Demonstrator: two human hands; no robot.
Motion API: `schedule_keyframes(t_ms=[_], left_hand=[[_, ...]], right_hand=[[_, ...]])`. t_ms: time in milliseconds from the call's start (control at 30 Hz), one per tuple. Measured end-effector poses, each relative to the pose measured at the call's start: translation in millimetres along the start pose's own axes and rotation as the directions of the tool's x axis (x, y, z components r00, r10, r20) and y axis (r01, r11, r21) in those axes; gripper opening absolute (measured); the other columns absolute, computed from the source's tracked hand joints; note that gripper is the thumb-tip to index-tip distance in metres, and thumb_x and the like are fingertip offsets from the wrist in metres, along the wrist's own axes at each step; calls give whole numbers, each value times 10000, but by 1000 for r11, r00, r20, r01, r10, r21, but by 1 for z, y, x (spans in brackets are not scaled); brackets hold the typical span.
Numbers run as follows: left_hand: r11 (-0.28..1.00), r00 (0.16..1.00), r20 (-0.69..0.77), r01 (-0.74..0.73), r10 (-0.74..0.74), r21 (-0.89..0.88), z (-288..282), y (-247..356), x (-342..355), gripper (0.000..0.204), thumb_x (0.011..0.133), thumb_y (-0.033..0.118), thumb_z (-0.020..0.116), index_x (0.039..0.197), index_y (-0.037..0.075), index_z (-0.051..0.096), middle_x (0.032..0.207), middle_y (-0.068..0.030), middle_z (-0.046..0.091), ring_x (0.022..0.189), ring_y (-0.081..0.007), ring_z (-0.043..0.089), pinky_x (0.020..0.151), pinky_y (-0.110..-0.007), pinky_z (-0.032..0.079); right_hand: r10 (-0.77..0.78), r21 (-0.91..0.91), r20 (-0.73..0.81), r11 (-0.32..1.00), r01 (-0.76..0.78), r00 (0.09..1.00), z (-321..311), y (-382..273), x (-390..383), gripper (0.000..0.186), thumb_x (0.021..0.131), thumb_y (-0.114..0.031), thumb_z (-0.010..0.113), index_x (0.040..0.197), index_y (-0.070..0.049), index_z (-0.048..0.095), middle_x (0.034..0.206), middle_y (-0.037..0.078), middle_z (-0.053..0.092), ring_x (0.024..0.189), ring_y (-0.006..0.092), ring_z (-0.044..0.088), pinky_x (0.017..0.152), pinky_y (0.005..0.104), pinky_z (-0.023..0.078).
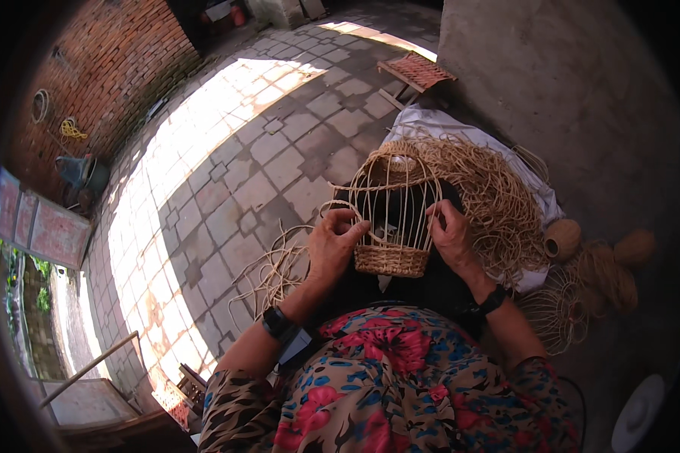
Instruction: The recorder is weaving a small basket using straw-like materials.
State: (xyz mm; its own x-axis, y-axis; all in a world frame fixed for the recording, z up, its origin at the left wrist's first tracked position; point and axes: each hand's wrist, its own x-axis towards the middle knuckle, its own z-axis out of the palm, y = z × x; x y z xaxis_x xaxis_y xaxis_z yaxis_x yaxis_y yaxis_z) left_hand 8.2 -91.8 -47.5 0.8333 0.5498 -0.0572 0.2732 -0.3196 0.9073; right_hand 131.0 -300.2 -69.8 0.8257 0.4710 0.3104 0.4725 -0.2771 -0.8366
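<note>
Basket (390, 261): tan, open-ribbed, nearest end densely woven.

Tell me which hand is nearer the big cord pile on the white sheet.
Right. The right hand is just left of the cord pile; the left hand is farther, at the basket's left side.

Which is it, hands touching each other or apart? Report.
Apart: the head view shows a clear gap across the basket between the left hand and the right hand.
</note>
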Motion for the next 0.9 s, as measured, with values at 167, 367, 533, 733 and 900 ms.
schedule_keyframes(t_ms=[167, 367, 533, 733, 900], left_hand=[[999, 999, 27, -45, 44, 24, 0, 15, -7, 342, 816, 208, 722, 1076, 7, 630, 783, -38, 672, 750, -112, 633, 718, -262, 503], [944, 945, -8, -328, 328, -36, 4, 22, -8, 324, 808, 107, 695, 1114, 47, 609, 803, -60, 667, 733, -135, 645, 703, -285, 517], [845, 865, 46, -498, 499, 194, 8, 26, 6, 323, 768, 94, 675, 1077, 104, 580, 777, -79, 654, 681, -254, 649, 632, -388, 509], [845, 901, 131, -433, 413, 316, 21, 24, 13, 353, 778, 46, 573, 1120, 109, 513, 799, -151, 657, 709, -396, 643, 638, -477, 513], [740, 840, 214, -541, 499, 399, 24, 37, 8, 332, 785, 35, 556, 1105, 115, 519, 821, -157, 649, 690, -403, 637, 611, -491, 507]], right_hand=[[-1, -29, 1, 1000, 1, 1000, -2, -4, 0, 42, 889, -8, 511, 909, -18, 547, 754, 110, 595, 640, 170, 646, 574, 301, 489], [-26, -102, 0, 994, 26, 1000, -2, -2, 1, 38, 895, -33, 519, 922, -19, 542, 774, 123, 605, 673, 225, 664, 588, 331, 498], [10, -121, 18, 993, -7, 1000, -2, -4, 0, 53, 880, -35, 535, 930, -20, 544, 816, 129, 613, 681, 242, 645, 598, 338, 488], [-269, -310, -248, 932, 187, 931, 0, -4, 3, 167, 836, -51, 613, 993, -44, 554, 826, 100, 569, 703, 272, 615, 612, 357, 487], [-246, -267, -26, 936, 231, 969, 4, -57, 8, 338, 756, -77, 676, 1064, -72, 537, 844, 101, 556, 710, 290, 610, 625, 396, 496]])
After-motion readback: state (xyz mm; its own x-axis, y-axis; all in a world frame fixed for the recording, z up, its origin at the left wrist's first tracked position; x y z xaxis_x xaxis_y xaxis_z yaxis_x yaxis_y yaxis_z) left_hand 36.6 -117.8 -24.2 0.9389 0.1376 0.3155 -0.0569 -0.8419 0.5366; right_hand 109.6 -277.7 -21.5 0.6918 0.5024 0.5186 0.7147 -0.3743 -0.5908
